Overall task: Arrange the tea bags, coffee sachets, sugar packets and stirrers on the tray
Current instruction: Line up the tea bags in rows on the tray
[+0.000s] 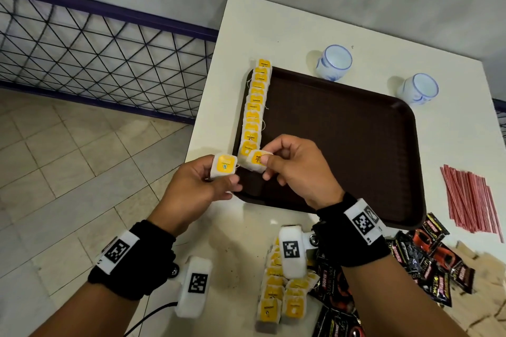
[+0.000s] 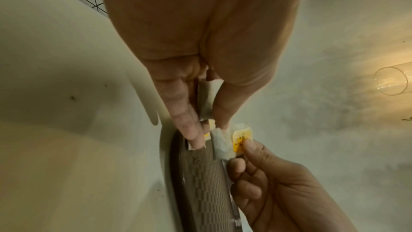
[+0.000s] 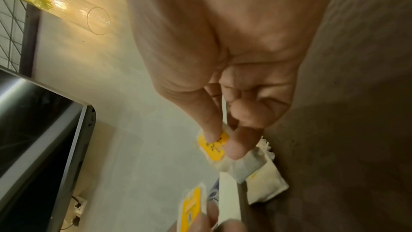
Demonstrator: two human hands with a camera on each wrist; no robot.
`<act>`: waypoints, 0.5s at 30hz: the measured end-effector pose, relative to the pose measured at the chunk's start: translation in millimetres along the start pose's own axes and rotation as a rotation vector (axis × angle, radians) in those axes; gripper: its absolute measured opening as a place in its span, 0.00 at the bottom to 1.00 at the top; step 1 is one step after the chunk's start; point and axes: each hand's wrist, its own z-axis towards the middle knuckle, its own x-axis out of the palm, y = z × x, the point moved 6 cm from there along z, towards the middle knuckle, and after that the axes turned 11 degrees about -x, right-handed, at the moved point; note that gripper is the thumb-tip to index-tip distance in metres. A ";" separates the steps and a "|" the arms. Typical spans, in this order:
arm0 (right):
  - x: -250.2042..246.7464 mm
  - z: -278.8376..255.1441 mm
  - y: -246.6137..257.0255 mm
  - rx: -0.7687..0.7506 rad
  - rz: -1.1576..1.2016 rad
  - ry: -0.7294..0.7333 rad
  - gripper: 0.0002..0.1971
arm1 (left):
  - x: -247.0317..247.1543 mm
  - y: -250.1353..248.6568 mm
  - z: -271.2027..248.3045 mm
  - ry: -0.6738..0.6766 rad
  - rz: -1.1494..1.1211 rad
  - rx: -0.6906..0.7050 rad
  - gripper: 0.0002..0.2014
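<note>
A dark brown tray (image 1: 342, 139) lies on the white table. A row of several yellow-tagged tea bags (image 1: 256, 107) runs along its left rim. My left hand (image 1: 208, 180) holds one tea bag (image 1: 224, 165) just off the tray's near-left corner; the same bag (image 2: 204, 100) sits between thumb and fingers in the left wrist view. My right hand (image 1: 284, 164) pinches another tea bag (image 1: 257, 160) by its yellow tag (image 3: 214, 145) at the near end of the row. A pile of tea bags (image 1: 282, 295), black coffee sachets (image 1: 427, 257) and red stirrers (image 1: 471, 197) lie on the table.
Two white cups with blue patterns (image 1: 332, 61) (image 1: 419, 87) stand behind the tray. Brown packets (image 1: 482, 295) lie at the lower right. A wire-grid fence (image 1: 95, 55) and tiled floor are left of the table, whose left edge runs close to my left hand.
</note>
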 end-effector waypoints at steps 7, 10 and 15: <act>12.7 12.0 -18.4 0.115 -0.025 0.056 0.06 | -6.7 7.0 -5.8 -0.036 -0.078 -0.060 0.08; 20.5 17.3 -21.9 0.139 -0.016 0.071 0.05 | -6.4 9.2 -7.6 -0.032 -0.093 -0.066 0.08; 25.5 23.7 -27.6 0.153 -0.042 0.037 0.05 | -7.0 11.3 -9.8 -0.024 -0.071 -0.053 0.10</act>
